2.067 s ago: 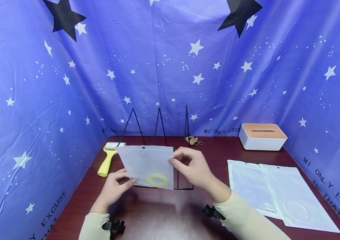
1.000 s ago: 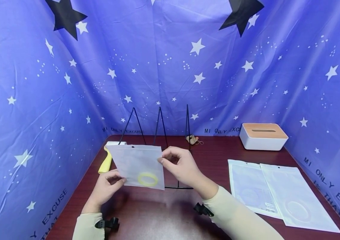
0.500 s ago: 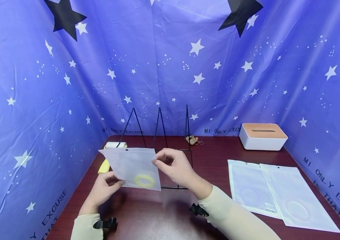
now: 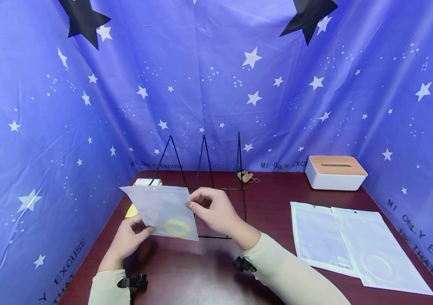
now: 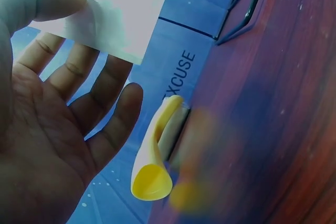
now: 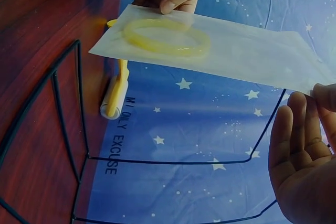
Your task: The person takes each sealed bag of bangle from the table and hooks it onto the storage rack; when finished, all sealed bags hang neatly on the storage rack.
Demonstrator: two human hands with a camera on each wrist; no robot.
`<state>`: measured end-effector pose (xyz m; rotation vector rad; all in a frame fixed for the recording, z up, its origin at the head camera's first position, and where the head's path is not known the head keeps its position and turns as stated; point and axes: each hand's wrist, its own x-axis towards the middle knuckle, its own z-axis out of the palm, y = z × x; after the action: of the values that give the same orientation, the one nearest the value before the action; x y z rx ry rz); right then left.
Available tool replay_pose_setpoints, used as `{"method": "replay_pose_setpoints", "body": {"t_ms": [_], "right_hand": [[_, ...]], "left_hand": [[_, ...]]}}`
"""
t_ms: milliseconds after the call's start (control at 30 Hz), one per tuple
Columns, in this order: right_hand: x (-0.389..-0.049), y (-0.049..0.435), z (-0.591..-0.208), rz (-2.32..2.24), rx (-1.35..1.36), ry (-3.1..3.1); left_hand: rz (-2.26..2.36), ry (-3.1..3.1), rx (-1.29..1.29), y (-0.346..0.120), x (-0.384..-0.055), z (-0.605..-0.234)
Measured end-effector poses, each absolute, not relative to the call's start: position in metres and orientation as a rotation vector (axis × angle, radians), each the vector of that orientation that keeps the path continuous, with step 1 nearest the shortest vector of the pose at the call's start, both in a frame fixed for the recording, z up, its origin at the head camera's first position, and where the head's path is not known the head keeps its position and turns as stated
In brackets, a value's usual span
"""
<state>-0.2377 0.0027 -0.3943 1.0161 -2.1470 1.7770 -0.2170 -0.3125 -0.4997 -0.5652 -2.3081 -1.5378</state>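
Both hands hold up a translucent white zip bag [image 4: 163, 207], tilted, in front of a black wire rack [image 4: 244, 207]. A yellow ring outline [image 6: 157, 38] shows on the bag; whether it is printed or inside I cannot tell. My left hand [image 4: 126, 239] pinches the bag's lower left edge, thumb in front and fingers behind. My right hand [image 4: 216, 209] pinches its upper right edge between thumb and forefinger. In the left wrist view the other left fingers [image 5: 105, 93] spread loosely behind the bag. The bag hides part of the rack.
Behind the bag lies a lint roller [image 4: 147, 182] with a yellow handle [image 5: 152, 174]. Two more bags, a left one [image 4: 321, 237] and a right one [image 4: 376, 250], lie overlapping at right. A white tissue box [image 4: 334, 182] and a small beige trinket [image 4: 244, 176] stand farther back.
Both hands have carried the bag leftward across the front of the rack. More of the rack's right side shows, and the lint roller's handle is more covered. Both grips are kept.
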Motion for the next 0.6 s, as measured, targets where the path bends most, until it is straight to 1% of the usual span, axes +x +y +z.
{"method": "replay_pose_setpoints", "body": {"t_ms": [600], "right_hand": [[-0.246, -0.019, -0.402, 1.840, 0.964, -2.149]], "left_hand": [[-1.384, -2.341, -0.277, -0.325, -0.219, -0.504]]}}
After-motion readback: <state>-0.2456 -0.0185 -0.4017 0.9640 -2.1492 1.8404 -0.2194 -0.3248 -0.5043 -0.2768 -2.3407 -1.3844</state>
